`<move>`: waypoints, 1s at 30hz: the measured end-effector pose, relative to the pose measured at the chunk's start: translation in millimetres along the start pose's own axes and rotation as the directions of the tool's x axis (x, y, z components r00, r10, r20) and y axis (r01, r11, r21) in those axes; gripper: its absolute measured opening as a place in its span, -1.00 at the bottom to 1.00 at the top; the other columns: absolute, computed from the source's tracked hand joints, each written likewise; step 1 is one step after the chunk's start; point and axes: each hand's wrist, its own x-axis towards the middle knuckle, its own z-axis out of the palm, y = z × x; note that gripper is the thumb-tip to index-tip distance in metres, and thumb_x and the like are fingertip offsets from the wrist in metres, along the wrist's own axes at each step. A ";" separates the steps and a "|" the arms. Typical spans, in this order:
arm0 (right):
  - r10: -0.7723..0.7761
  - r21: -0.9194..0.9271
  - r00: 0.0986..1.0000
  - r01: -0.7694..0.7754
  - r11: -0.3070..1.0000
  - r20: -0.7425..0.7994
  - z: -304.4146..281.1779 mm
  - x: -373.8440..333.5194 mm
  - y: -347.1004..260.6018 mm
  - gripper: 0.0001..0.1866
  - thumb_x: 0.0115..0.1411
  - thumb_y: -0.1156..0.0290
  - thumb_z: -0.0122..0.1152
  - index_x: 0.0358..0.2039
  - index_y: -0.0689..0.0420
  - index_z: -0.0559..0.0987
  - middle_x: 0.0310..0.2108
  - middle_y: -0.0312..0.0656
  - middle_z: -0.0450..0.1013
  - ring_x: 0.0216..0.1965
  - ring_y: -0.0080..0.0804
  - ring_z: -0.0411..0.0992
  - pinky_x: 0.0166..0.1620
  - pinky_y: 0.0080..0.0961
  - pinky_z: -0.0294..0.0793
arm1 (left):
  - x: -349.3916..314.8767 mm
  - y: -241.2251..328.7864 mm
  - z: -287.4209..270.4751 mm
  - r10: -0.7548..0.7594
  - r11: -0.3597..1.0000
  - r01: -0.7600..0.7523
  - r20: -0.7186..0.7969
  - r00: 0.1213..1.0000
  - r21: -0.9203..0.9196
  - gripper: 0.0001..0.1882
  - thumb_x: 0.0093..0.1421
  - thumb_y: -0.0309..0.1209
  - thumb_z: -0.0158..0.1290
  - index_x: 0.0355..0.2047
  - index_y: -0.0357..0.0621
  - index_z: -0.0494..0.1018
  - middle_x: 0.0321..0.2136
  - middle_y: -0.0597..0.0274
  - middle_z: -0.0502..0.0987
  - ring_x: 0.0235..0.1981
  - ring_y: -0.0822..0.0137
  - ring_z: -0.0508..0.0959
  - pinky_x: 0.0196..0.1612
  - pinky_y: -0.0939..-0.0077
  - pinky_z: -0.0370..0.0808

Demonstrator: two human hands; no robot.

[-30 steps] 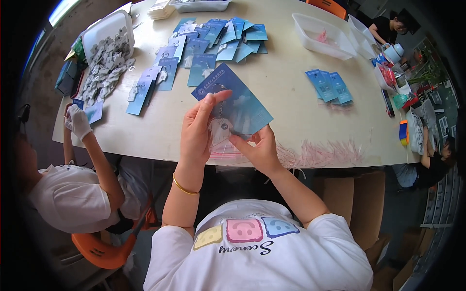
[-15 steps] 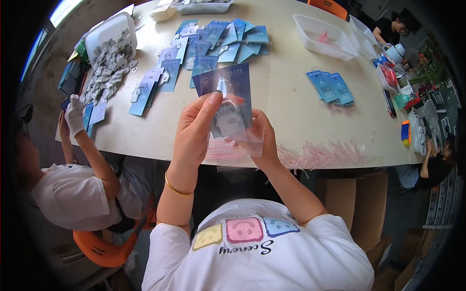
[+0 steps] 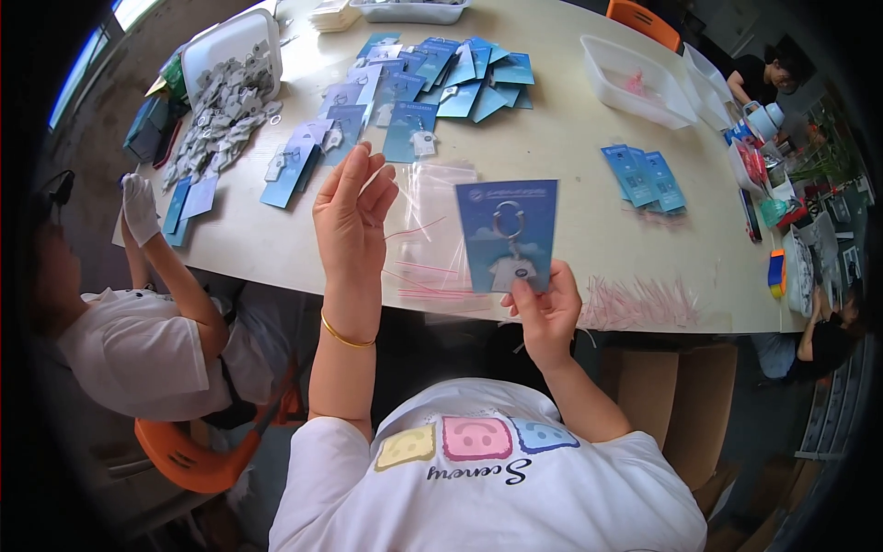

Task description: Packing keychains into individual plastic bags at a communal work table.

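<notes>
My right hand (image 3: 549,308) grips a blue card (image 3: 533,221) upright by its lower edge, thumb in front. A keychain (image 3: 511,267) with a silver ring and a small white shirt-shaped charm hangs against the card's face. My left hand (image 3: 354,207) is raised to the left of it, fingers bent and apart, with nothing visible in them. Between the hands, clear plastic bags (image 3: 441,184) lie on the table with pink ties (image 3: 432,281) on them. Just beyond my left fingertips rests another blue card (image 3: 401,138) with a charm.
Many carded keychains (image 3: 441,69) overlap at the table's far middle. A tipped white bin (image 3: 262,37) spills grey-white charms (image 3: 216,120) at left. Blue cards (image 3: 635,175), a clear tray (image 3: 635,97) and pink ties (image 3: 639,299) lie right. A gloved co-worker sits left; others are at right.
Both hands held the card and a clear bag together. Now they are apart: my right hand has the card lower and to the right, and my left hand is off it.
</notes>
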 end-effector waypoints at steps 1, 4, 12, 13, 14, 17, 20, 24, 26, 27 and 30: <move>0.019 -0.150 0.999 -0.012 0.989 0.048 -0.5 -7.3 3.3 -0.81 0.19 0.50 0.09 -0.20 0.23 0.35 -0.39 -0.25 0.45 -0.49 -0.63 0.42 -0.47 -0.71 0.40 | 1.1 0.6 -0.6 0.004 1.000 -0.004 -0.026 1.000 -0.016 -0.83 0.16 -0.40 0.11 -0.25 -0.17 0.51 -0.38 0.21 0.58 -0.40 0.39 0.61 -0.35 0.58 0.58; 0.166 -0.031 0.984 -0.164 0.986 0.069 2.0 -17.4 20.2 -0.80 0.19 0.53 0.08 -0.17 0.24 0.35 -0.33 -0.22 0.45 -0.45 -0.60 0.45 -0.43 -0.70 0.45 | 1.0 -0.5 6.0 0.054 0.995 -0.060 -0.079 0.995 -0.082 -0.84 0.15 -0.39 0.12 -0.27 -0.16 0.51 -0.38 0.20 0.58 -0.39 0.34 0.61 -0.35 0.57 0.59; 0.135 -0.022 0.971 -0.133 0.991 0.198 35.4 0.1 20.8 -0.81 0.22 0.56 0.04 -0.15 0.25 0.33 -0.33 -0.19 0.47 -0.43 -0.58 0.47 -0.38 -0.65 0.50 | -4.9 -9.9 19.2 0.126 0.991 -0.126 -0.016 0.992 -0.032 -0.83 0.17 -0.37 0.10 -0.25 -0.15 0.50 -0.34 0.19 0.58 -0.35 0.32 0.61 -0.35 0.55 0.55; 0.115 -0.079 0.963 -0.098 0.992 0.242 36.1 3.5 22.2 -0.80 0.22 0.56 0.04 -0.15 0.25 0.34 -0.33 -0.20 0.46 -0.43 -0.58 0.47 -0.36 -0.65 0.51 | -5.5 -9.5 19.6 0.141 0.990 -0.141 0.006 0.990 0.008 -0.82 0.19 -0.35 0.08 -0.23 -0.13 0.50 -0.32 0.21 0.58 -0.32 0.34 0.60 -0.36 0.55 0.54; 0.116 -0.079 0.962 -0.099 0.992 0.246 35.0 5.8 21.3 -0.80 0.22 0.56 0.04 -0.15 0.25 0.34 -0.33 -0.20 0.46 -0.43 -0.58 0.47 -0.36 -0.65 0.51 | -6.2 -7.7 19.1 0.144 0.990 -0.144 0.004 0.990 0.008 -0.82 0.19 -0.35 0.08 -0.23 -0.13 0.50 -0.32 0.21 0.58 -0.32 0.34 0.60 -0.36 0.55 0.54; 0.144 -0.184 0.942 -0.090 0.979 0.303 24.4 12.6 16.1 -0.80 0.21 0.56 0.05 -0.15 0.25 0.35 -0.34 -0.20 0.46 -0.43 -0.58 0.46 -0.36 -0.64 0.51 | -8.8 -2.1 19.3 0.180 0.978 -0.188 0.088 0.980 0.089 -0.80 0.19 -0.35 0.08 -0.22 -0.17 0.50 -0.34 0.18 0.59 -0.34 0.35 0.60 -0.33 0.55 0.52; 0.206 -0.175 0.919 -0.154 0.972 0.336 17.7 18.8 13.8 -0.80 0.21 0.56 0.05 -0.15 0.25 0.36 -0.33 -0.20 0.46 -0.43 -0.57 0.46 -0.35 -0.63 0.51 | -11.1 -4.4 17.7 0.143 0.979 -0.162 0.153 0.978 0.120 -0.80 0.15 -0.39 0.13 -0.26 -0.26 0.52 -0.40 0.19 0.59 -0.40 0.41 0.58 -0.30 0.62 0.49; 0.198 -0.023 0.926 -0.202 0.979 0.322 18.9 30.8 6.6 -0.76 0.20 0.54 0.07 -0.12 0.26 0.36 -0.29 -0.17 0.48 -0.38 -0.53 0.50 -0.30 -0.61 0.53 | -17.6 -17.4 9.6 0.022 0.944 -0.113 0.282 0.959 0.312 -0.84 0.13 -0.42 0.14 -0.32 -0.26 0.55 -0.44 0.29 0.58 -0.43 0.57 0.51 -0.31 0.73 0.39; 0.204 -0.005 0.928 -0.213 0.977 0.312 22.7 34.4 0.2 -0.74 0.19 0.56 0.07 -0.10 0.26 0.34 -0.28 -0.16 0.48 -0.36 -0.52 0.50 -0.29 -0.61 0.53 | -23.5 -21.1 11.5 -0.077 0.941 -0.027 0.290 0.954 0.338 -0.86 0.12 -0.43 0.15 -0.34 -0.25 0.55 -0.46 0.34 0.57 -0.48 0.63 0.47 -0.38 0.77 0.35; 0.194 0.101 0.929 -0.236 0.967 0.317 24.6 35.4 -2.4 -0.72 0.19 0.57 0.08 -0.09 0.26 0.32 -0.27 -0.13 0.48 -0.35 -0.49 0.51 -0.28 -0.59 0.54 | -22.3 -21.0 10.3 -0.080 0.941 -0.024 0.292 0.953 0.338 -0.86 0.12 -0.43 0.15 -0.34 -0.25 0.55 -0.46 0.34 0.57 -0.48 0.63 0.47 -0.38 0.77 0.35; 0.180 0.192 0.930 -0.250 0.949 0.320 25.1 33.3 -3.1 -0.70 0.16 0.59 0.11 -0.11 0.25 0.30 -0.26 -0.09 0.48 -0.34 -0.45 0.52 -0.26 -0.55 0.56 | -20.6 -15.8 11.0 -0.086 0.963 0.027 0.211 0.974 0.268 -0.86 0.14 -0.42 0.13 -0.32 -0.23 0.53 -0.46 0.35 0.57 -0.50 0.65 0.47 -0.47 0.80 0.35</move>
